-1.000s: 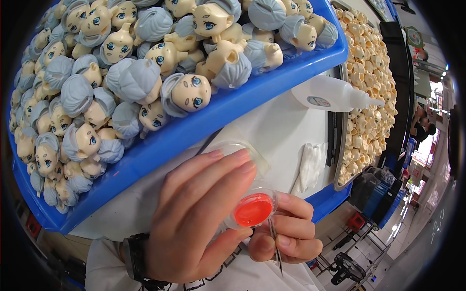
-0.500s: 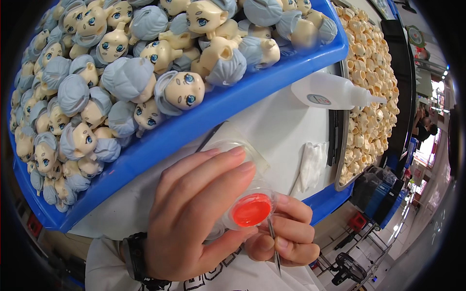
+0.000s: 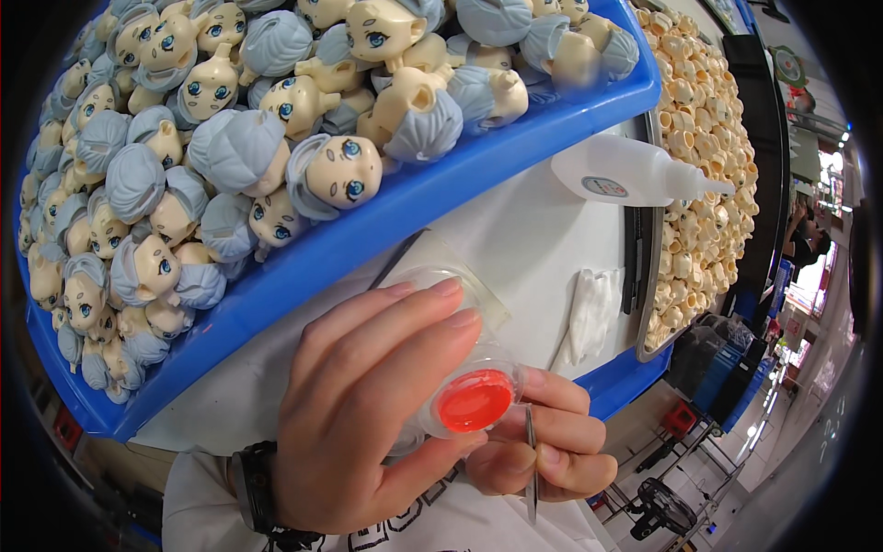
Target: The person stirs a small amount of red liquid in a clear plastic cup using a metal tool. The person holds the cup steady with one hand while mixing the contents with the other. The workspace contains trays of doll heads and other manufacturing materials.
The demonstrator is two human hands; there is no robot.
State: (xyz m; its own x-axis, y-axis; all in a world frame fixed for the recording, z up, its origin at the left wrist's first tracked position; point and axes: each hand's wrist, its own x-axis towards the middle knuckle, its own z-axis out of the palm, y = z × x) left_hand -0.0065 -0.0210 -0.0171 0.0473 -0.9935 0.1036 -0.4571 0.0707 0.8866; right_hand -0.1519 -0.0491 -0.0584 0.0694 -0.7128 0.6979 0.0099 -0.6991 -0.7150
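Note:
My left hand [image 3: 359,386], a dark watch on its wrist, has its fingers curled round a small clear plastic cup [image 3: 474,402] that is tilted towards me. Glossy red paint [image 3: 475,402] coats the inside of the cup. Just right of the cup, my right hand [image 3: 561,437] pinches a slim metal tool [image 3: 531,469]; I cannot make out its exact kind. The right forefinger lies close against the cup's rim, and whether it touches cannot be told. Beyond the left fingers, another clear round container [image 3: 441,278] is partly hidden.
A blue bin [image 3: 405,221] full of doll heads with grey-blue hair [image 3: 336,175] spans the far left. Right of it a white squeeze bottle [image 3: 616,170] lies beside a crumpled white cloth [image 3: 590,315]. A metal tray [image 3: 655,304] heaped with small cream-coloured parts [image 3: 699,138] stands at the right.
The metal tool has shifted slightly right, away from the cup's edge, and stands more upright. My right fingers have moved a little right with it. The left hand and cup have barely moved.

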